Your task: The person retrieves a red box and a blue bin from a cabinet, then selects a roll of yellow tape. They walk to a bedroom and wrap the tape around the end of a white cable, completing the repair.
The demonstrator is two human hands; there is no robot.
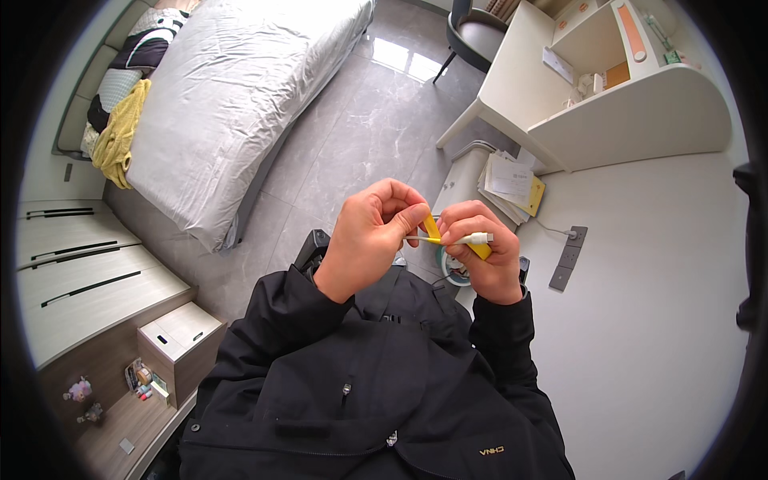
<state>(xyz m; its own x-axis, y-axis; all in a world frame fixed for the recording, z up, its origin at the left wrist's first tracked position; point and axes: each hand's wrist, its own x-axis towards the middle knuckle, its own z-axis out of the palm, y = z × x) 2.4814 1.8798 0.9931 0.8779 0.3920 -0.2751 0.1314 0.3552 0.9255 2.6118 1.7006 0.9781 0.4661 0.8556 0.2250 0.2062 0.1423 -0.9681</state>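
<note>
In front of my chest, both hands are close together around a white charging cable (478,238) with a small metal plug at its right end. A flat yellow strip (432,227) is looped around the cable; its other end shows below the plug. My left hand (368,236) is closed, thumb and forefinger pinching the strip's upper end, with a bit of the cable by its fingertips. My right hand (492,260) is closed on the cable just behind the plug and on the strip's lower end. The fingers hide part of the cable.
A bed (216,88) with a grey sheet stands at the far left, with a yellow cloth (122,132) on it. At the right are a white desk (632,120), a stack of papers (509,178) and a wall socket strip (568,258). Drawers (80,256) line the left side.
</note>
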